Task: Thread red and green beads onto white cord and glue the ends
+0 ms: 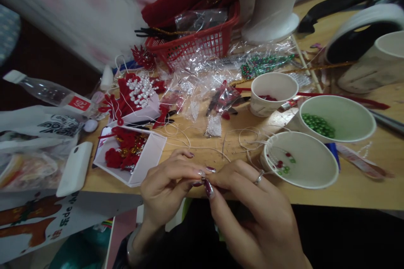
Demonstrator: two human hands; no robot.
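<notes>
My left hand (167,183) and my right hand (252,206) meet fingertip to fingertip just over the front edge of the table. Both are closed in a pinch on something tiny, mostly hidden by the fingers, that I cannot make out. Beyond them, thin white cord (186,136) lies in loose loops on the wood. To the right of my right hand, a paper cup (315,168) holds red and green beads (280,164) with strands of cord. Behind it stands another cup (353,111) with green beads (317,125).
A white box (151,153) of red ornaments stands left of my hands, near a white phone-like device (75,168) and plastic bottle (53,92). A smaller cup (274,86) with red pieces, clear bead bags (213,125) and a red basket (202,42) are farther back.
</notes>
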